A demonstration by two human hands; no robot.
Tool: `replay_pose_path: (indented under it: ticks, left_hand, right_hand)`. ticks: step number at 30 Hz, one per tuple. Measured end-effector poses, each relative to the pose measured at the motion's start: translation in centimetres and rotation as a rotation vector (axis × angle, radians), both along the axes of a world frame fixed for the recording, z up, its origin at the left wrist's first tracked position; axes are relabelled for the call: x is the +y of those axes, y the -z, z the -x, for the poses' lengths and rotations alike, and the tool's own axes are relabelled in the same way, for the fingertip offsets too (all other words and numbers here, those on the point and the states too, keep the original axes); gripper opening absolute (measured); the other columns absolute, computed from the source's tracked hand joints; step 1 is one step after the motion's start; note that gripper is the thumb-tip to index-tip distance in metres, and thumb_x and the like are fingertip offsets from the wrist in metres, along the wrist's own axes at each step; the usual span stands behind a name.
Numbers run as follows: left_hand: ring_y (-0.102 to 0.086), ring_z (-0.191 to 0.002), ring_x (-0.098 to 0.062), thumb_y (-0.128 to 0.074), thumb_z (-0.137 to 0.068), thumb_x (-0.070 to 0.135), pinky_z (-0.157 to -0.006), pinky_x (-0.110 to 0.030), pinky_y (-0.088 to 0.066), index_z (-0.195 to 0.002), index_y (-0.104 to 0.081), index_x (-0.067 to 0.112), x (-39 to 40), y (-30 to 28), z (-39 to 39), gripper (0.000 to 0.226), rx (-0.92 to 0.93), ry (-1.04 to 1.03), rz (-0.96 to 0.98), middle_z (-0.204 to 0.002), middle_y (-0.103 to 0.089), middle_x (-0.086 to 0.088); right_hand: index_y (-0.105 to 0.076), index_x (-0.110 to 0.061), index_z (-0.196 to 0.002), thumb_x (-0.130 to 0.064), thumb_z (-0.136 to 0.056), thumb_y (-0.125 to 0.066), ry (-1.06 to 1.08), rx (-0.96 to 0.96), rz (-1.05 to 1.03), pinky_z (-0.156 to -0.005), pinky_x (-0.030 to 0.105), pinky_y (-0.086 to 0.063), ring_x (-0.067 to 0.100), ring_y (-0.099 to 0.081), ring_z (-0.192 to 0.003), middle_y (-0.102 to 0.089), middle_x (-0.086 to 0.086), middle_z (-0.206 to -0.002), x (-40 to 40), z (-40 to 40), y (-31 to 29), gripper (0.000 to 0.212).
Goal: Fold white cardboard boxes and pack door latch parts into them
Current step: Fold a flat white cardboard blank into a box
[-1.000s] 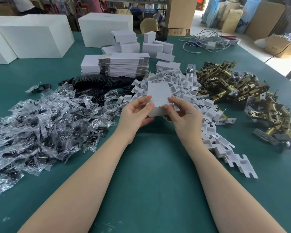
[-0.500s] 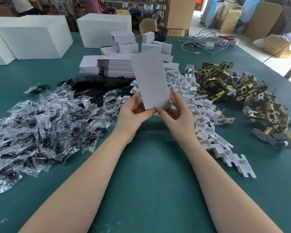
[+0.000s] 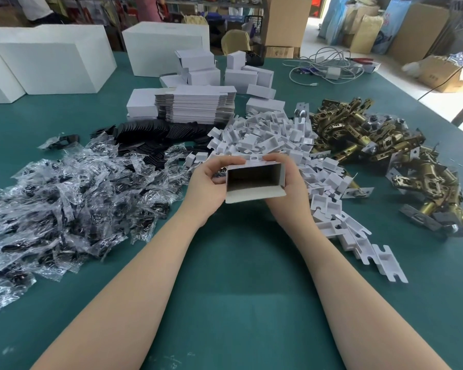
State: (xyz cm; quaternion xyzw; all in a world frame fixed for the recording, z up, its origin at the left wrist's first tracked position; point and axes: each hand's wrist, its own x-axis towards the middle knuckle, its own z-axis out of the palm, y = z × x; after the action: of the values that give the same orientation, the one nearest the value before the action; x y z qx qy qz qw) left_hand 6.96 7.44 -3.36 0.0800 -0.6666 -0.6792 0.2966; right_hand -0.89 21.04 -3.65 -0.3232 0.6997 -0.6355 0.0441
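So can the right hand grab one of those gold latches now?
Probably not yet. The right hand grips the box together with the left hand. The latches lie uncovered to its right, so it would only need to let go first.

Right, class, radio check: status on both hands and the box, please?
Left hand and right hand both grip the white box. Box squared up, open end toward camera, nothing inside. Nothing in the way.

Left hand (image 3: 208, 182) and right hand (image 3: 289, 180) hold an opened white box (image 3: 254, 194) above the green table (image 3: 241, 276).
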Motion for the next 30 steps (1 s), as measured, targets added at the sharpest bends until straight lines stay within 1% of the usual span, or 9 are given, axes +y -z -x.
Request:
replay_pose_path:
  ticks: [2, 5, 8, 11, 15, 19, 22, 26, 30]
  left_hand:
    - [-0.070, -0.080, 0.000, -0.070, -0.065, 0.004, -0.068, -0.016, -0.053, -0.087, -0.068, 0.015, 0.1, -0.1, 0.0, 0.025, 0.004, 0.012, -0.060, -0.101, -0.067, 0.003]
    - [-0.068, -0.073, 0.001, -0.075, -0.067, -0.005, -0.062, -0.016, -0.052, -0.090, -0.069, 0.021, -0.3, 0.3, 0.1, 0.035, -0.019, -0.010, 0.037, -0.091, -0.071, 0.013]
    - [-0.065, -0.064, 0.000, -0.078, -0.073, -0.008, -0.054, -0.019, -0.050, -0.093, -0.069, 0.027, -0.8, 0.9, 0.1, 0.041, -0.081, -0.051, 0.094, -0.076, -0.072, 0.015]
    - [-0.069, -0.072, -0.007, -0.080, -0.075, 0.005, -0.053, -0.020, -0.049, -0.098, -0.065, 0.039, -1.1, 1.0, 0.2, 0.044, -0.109, -0.051, 0.076, -0.087, -0.074, 0.012]
    - [-0.070, -0.072, -0.011, -0.073, -0.086, 0.028, -0.056, -0.020, -0.051, -0.121, -0.057, 0.032, -1.0, 1.1, 0.3, 0.039, -0.148, 0.001, 0.000, -0.097, -0.075, 0.007]
    - [-0.070, -0.077, -0.017, -0.051, -0.102, 0.027, -0.059, -0.024, -0.055, -0.117, -0.063, 0.020, -0.6, 1.1, 0.6, 0.021, -0.176, -0.069, -0.019, -0.090, -0.072, 0.008]
    - [-0.066, -0.087, -0.009, -0.044, -0.105, 0.025, -0.075, -0.028, -0.057, -0.113, -0.066, 0.022, -0.5, 1.0, 0.7, 0.024, -0.200, -0.167, 0.215, -0.098, -0.070, -0.002]
    - [-0.062, -0.115, -0.014, -0.052, -0.092, 0.054, -0.098, -0.041, -0.052, -0.130, -0.057, 0.027, 0.0, 0.7, 0.5, 0.047, -0.113, 0.104, -0.059, -0.124, -0.067, 0.001]
    - [-0.066, -0.107, -0.016, -0.079, -0.070, 0.058, -0.089, -0.031, -0.055, -0.114, -0.062, 0.025, 0.3, 1.1, 0.4, 0.057, -0.084, 0.226, -0.076, -0.109, -0.072, 0.006]
  right_hand:
    - [-0.056, -0.034, -0.103, 0.013, -0.082, -0.061, -0.023, -0.018, -0.010, -0.063, 0.000, -0.041, -0.018, -0.059, -0.077, -0.059, -0.016, -0.100, 0.1, 0.0, 0.0, 0.052]
    - [-0.061, -0.032, -0.106, 0.005, -0.084, -0.068, -0.028, -0.034, -0.020, -0.068, 0.006, -0.046, -0.011, -0.063, -0.080, -0.067, -0.009, -0.099, 0.1, 0.0, -0.1, 0.044]
    - [-0.063, -0.016, -0.122, -0.004, -0.088, -0.071, -0.073, -0.076, -0.030, -0.085, 0.035, -0.057, 0.016, -0.070, -0.088, -0.072, 0.007, -0.099, -0.1, 0.1, 0.0, 0.037]
    - [-0.059, -0.021, -0.130, -0.009, -0.090, -0.070, -0.094, -0.124, -0.020, -0.084, 0.040, -0.059, 0.023, -0.070, -0.083, -0.074, 0.009, -0.094, -0.2, 0.1, -0.1, 0.043]
    - [-0.058, -0.028, -0.121, -0.027, -0.091, -0.070, -0.020, -0.148, -0.048, -0.084, 0.047, -0.057, 0.023, -0.069, -0.084, -0.073, 0.006, -0.096, -0.4, 0.1, -0.1, 0.032]
    - [-0.061, -0.033, -0.101, -0.032, -0.098, -0.058, -0.009, -0.178, -0.009, -0.081, 0.040, -0.055, 0.018, -0.067, -0.090, -0.070, 0.004, -0.100, -0.6, -0.3, -0.3, 0.004]
    - [-0.065, -0.028, -0.092, -0.044, -0.099, -0.042, -0.029, -0.171, 0.013, -0.084, 0.052, -0.055, 0.032, -0.065, -0.093, -0.069, 0.012, -0.100, -0.6, -0.8, -0.4, 0.029]
    - [-0.065, -0.039, -0.102, -0.045, -0.093, -0.053, -0.089, -0.139, 0.020, -0.089, 0.044, -0.054, 0.014, -0.067, -0.098, -0.071, -0.009, -0.105, -0.9, -1.0, -0.4, 0.016]
    - [-0.055, -0.036, -0.113, -0.033, -0.078, -0.073, -0.176, -0.147, 0.037, -0.093, 0.039, -0.055, 0.020, -0.066, -0.109, -0.063, -0.011, -0.122, -0.8, -0.6, 0.4, 0.039]
